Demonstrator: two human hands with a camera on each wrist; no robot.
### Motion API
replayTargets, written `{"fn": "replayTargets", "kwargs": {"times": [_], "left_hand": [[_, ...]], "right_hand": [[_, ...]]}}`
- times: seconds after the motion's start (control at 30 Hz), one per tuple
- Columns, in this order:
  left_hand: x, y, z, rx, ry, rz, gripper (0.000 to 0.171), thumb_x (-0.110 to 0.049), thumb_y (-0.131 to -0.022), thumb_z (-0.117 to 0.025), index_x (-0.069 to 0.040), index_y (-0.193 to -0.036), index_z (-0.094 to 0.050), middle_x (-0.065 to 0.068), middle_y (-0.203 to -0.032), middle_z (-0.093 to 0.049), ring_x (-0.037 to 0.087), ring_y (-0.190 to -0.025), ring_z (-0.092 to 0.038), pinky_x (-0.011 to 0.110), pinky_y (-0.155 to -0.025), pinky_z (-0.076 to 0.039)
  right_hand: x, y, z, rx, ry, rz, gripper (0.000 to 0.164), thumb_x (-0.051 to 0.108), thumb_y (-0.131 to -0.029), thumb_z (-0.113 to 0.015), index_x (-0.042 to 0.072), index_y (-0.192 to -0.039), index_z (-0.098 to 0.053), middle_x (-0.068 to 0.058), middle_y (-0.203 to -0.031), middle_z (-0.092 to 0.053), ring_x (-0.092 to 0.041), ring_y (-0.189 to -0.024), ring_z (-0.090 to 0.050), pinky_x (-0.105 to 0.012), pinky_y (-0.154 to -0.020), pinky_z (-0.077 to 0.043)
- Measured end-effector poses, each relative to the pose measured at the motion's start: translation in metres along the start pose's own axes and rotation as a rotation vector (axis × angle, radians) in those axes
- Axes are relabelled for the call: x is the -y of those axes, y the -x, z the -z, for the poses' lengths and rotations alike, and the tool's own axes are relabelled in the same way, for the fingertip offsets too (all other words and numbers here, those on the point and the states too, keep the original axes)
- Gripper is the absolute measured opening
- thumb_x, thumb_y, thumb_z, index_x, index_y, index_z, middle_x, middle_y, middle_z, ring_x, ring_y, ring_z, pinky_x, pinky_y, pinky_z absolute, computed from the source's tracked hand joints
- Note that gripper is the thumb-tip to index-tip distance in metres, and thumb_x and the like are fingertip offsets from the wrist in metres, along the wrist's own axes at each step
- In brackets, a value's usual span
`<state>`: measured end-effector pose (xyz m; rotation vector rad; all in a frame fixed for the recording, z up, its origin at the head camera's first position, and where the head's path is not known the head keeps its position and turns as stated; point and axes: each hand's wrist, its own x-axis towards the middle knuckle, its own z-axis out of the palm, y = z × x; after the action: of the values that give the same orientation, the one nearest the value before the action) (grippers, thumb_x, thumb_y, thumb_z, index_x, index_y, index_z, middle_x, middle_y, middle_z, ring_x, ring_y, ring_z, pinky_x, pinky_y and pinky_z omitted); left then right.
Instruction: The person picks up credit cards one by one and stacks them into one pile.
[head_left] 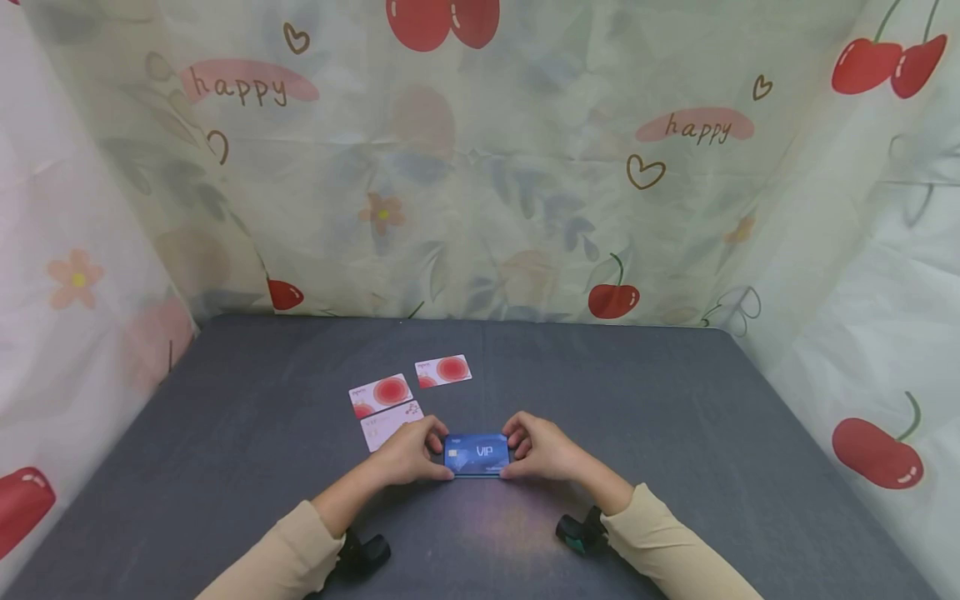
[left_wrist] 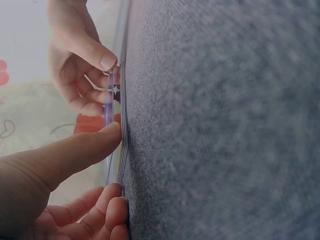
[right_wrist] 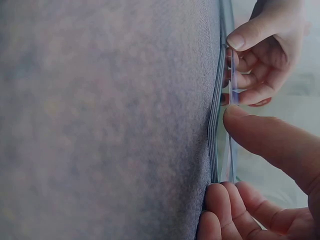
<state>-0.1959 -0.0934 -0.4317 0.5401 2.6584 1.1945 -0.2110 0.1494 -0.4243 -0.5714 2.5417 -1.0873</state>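
A blue card marked VIP point(head_left: 477, 452) lies between both hands at the front middle of the table. My left hand point(head_left: 408, 450) grips its left end, thumb at the near corner and curled fingers at the far one. Its right end is gripped the same way by my right hand point(head_left: 546, 450). Seen edge-on in the left wrist view, the blue card point(left_wrist: 108, 116) sits slightly apart from a thin stack of cards point(left_wrist: 124, 105) on the table. The right wrist view shows this card stack point(right_wrist: 214, 120) too; how many cards it has I cannot tell.
Left of the hands lie two pink-and-red cards, one nearer point(head_left: 381, 395) and one farther back point(head_left: 443, 371). A pale pink card point(head_left: 390, 425) sits close beside the left hand. A patterned cloth point(head_left: 480, 208) hangs behind the dark grey table point(head_left: 637, 400).
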Motion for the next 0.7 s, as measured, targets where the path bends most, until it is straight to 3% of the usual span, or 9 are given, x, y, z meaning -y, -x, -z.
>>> {"fn": "replayTargets", "kwargs": {"times": [0.7], "left_hand": [[-0.0003,0.0005,-0.0006,0.0,-0.034,-0.012,0.05,-0.015,-0.065,-0.083,0.002,-0.105,-0.058,0.008,-0.082,-0.059,0.011,-0.063,-0.05,0.02,-0.059,-0.041]], "right_hand": [[-0.0015,-0.0011,-0.0013,0.005,0.043,0.01,0.049,0.016,-0.069,-0.082,0.001,-0.106,-0.054,-0.008,-0.094,-0.059,-0.014,-0.081,-0.055,-0.022,-0.07,-0.047]]}}
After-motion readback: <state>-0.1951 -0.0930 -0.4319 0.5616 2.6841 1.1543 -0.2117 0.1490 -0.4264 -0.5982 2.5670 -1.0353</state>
